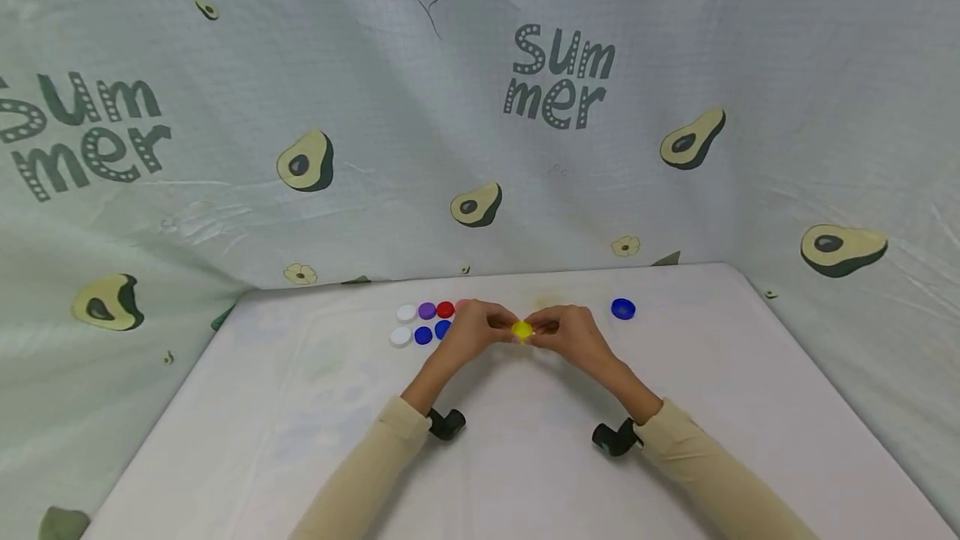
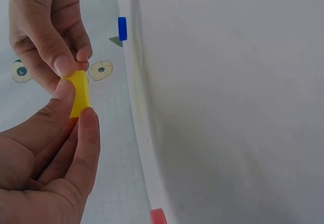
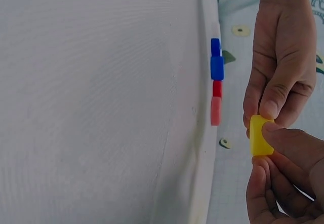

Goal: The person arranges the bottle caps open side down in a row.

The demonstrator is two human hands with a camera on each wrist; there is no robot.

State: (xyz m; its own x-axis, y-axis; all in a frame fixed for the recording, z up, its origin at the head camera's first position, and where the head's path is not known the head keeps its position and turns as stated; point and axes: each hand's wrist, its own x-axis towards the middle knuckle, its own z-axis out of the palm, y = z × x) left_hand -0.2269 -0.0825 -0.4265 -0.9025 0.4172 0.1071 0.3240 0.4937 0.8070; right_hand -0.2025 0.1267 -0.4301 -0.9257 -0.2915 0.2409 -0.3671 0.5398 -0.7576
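Observation:
Both hands meet over the middle of the table around a small yellow bottle cap (image 1: 522, 331). My left hand (image 1: 471, 330) pinches one side of it between thumb and fingers. From the other side my right hand (image 1: 576, 333) grips it with thumb and fingertips. In the left wrist view the yellow cap (image 2: 80, 95) is held up on edge, partly covered by the left thumb. The right wrist view shows the cap (image 3: 260, 138) squeezed between the fingers of both hands, above table level.
Left of the hands lie two white caps (image 1: 401, 337), a purple cap (image 1: 427, 311), a red cap (image 1: 446, 309), blue caps (image 1: 423, 336) and a pink cap (image 1: 462, 304), partly hidden by the left hand. An upturned blue cap (image 1: 623, 308) lies apart at right. A patterned curtain (image 1: 405, 140) hangs behind the table.

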